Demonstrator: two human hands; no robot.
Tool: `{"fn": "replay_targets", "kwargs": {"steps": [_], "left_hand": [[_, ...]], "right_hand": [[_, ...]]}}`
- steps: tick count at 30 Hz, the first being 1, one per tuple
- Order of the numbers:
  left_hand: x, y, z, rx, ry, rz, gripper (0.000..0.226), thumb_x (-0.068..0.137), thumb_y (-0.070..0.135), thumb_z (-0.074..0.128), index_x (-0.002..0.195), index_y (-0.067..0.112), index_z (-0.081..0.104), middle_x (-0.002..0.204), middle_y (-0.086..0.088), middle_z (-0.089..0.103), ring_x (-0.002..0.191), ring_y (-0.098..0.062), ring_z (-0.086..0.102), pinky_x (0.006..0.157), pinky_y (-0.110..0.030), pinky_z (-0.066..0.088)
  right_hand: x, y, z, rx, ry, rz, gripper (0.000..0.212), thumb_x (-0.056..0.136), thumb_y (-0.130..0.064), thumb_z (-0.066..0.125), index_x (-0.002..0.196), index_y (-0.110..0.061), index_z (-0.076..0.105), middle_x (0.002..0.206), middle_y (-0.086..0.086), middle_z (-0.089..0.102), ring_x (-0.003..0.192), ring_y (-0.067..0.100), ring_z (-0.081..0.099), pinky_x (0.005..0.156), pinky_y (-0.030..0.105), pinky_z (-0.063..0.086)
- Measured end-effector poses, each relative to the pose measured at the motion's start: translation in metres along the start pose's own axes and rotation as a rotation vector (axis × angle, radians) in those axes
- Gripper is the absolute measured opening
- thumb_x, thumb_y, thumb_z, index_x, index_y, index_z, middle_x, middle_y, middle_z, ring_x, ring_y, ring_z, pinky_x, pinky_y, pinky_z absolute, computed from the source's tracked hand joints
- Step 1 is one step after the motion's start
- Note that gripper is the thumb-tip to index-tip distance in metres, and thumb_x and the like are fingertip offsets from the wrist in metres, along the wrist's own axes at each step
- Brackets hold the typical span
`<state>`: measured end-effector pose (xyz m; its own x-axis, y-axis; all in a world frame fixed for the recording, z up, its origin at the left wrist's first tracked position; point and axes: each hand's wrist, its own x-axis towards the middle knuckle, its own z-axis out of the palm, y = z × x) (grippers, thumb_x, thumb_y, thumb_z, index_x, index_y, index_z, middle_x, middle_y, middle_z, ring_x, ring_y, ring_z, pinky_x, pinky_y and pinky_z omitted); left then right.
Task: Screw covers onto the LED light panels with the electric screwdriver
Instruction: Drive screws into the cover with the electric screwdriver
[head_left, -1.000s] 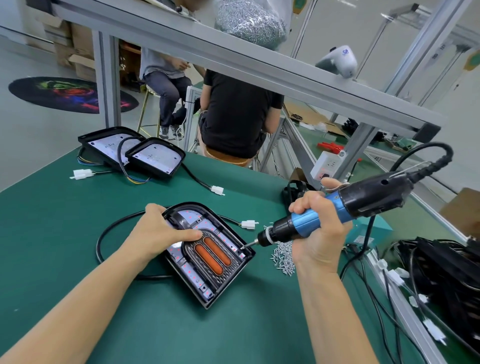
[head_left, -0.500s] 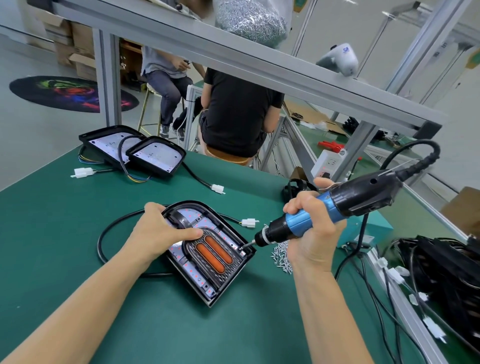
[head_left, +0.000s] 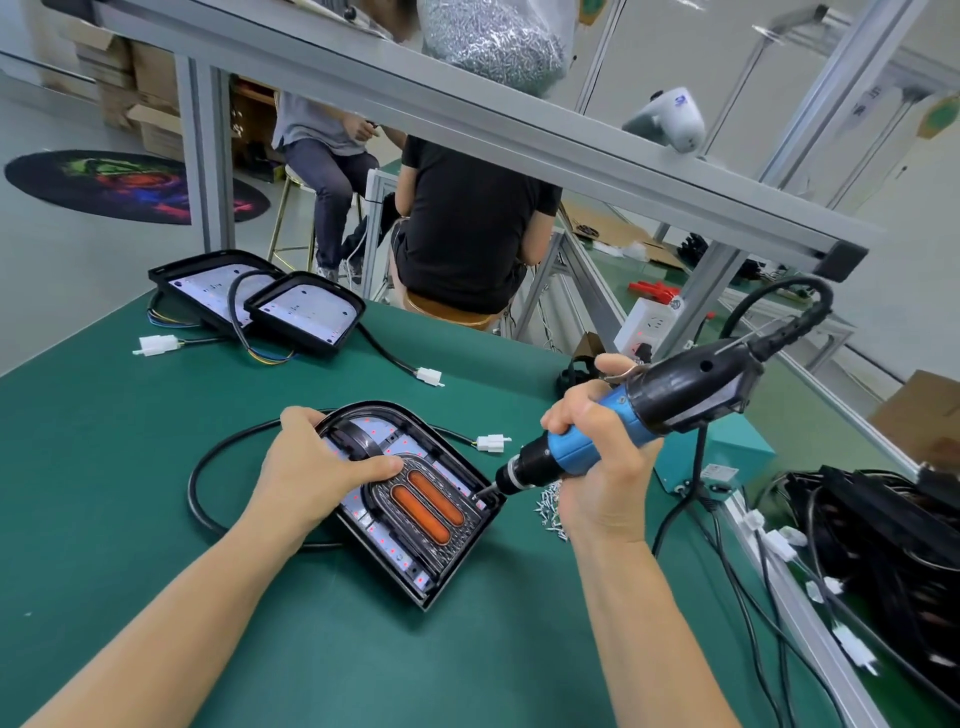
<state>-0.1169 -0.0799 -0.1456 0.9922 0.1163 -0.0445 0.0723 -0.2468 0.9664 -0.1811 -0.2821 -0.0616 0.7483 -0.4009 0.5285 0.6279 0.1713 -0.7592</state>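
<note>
On green tabletop (head_left: 130, 467): left hand (head_left: 317, 470) presses LED light panel (head_left: 415, 499), covering its upper-left part; right hand (head_left: 597, 467) grips electric screwdriver (head_left: 639, 415), bit at panel's right corner; screw too small to discern.

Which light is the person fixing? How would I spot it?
Look at the green table, near its middle. The panel lies under the left hand. Only it has two orange bars; the two far panels are plain white inside.

Count, referenced to the green bench (head_left: 130, 493): three LED light panels on it, one near (head_left: 410, 499) and two at the far edge (head_left: 208, 286) (head_left: 306, 312). One electric screwdriver (head_left: 623, 421) above it. Three white connectors (head_left: 156, 344) (head_left: 430, 376) (head_left: 492, 443). One loose heap of screws (head_left: 550, 512).
</note>
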Motion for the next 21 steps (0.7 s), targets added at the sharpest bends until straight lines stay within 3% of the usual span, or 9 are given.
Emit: {"fn": "replay_targets", "kwargs": {"steps": [3, 7, 15, 21], "left_hand": [[-0.0016, 0.0043, 0.0009, 0.032, 0.011, 0.03, 0.08, 0.048, 0.032, 0.094, 0.105, 0.016, 0.039, 0.088, 0.013, 0.052, 0.079, 0.001, 0.049, 0.063, -0.028, 0.038], [-0.0035, 0.0056, 0.0002, 0.044, 0.016, 0.033, 0.082, 0.049, 0.032, 0.094, 0.107, 0.016, 0.038, 0.088, 0.013, 0.051, 0.086, -0.014, 0.052, 0.073, -0.033, 0.038], [-0.0058, 0.0031, -0.0013, 0.035, 0.023, 0.012, 0.082, 0.049, 0.034, 0.093, 0.108, 0.015, 0.038, 0.09, 0.012, 0.053, 0.091, -0.019, 0.054, 0.075, -0.033, 0.039], [-0.0079, 0.0023, -0.0005, 0.029, 0.039, 0.012, 0.08, 0.051, 0.032, 0.093, 0.105, 0.018, 0.036, 0.086, 0.017, 0.047, 0.089, -0.016, 0.05, 0.074, -0.031, 0.036]], "right_hand": [[0.0044, -0.0043, -0.0031, 0.001, -0.006, 0.074, 0.033, 0.068, -0.002, 0.062, 0.094, -0.02, 0.054, 0.063, 0.0, 0.051, 0.057, 0.018, 0.051, 0.064, 0.027, 0.047], [0.0082, -0.0094, -0.0032, -0.039, -0.025, 0.111, 0.028, 0.063, -0.011, 0.071, 0.079, -0.032, 0.061, 0.07, -0.001, 0.053, 0.069, 0.021, 0.05, 0.074, 0.027, 0.045], [0.005, -0.0107, 0.0044, -0.119, 0.058, 0.096, 0.025, 0.069, -0.004, 0.067, 0.075, -0.028, 0.064, 0.068, 0.0, 0.052, 0.062, 0.02, 0.052, 0.068, 0.028, 0.047], [0.0021, -0.0105, 0.0056, -0.106, 0.015, 0.072, 0.029, 0.066, 0.002, 0.062, 0.063, -0.026, 0.058, 0.067, -0.003, 0.053, 0.062, 0.019, 0.049, 0.063, 0.028, 0.046]]}}
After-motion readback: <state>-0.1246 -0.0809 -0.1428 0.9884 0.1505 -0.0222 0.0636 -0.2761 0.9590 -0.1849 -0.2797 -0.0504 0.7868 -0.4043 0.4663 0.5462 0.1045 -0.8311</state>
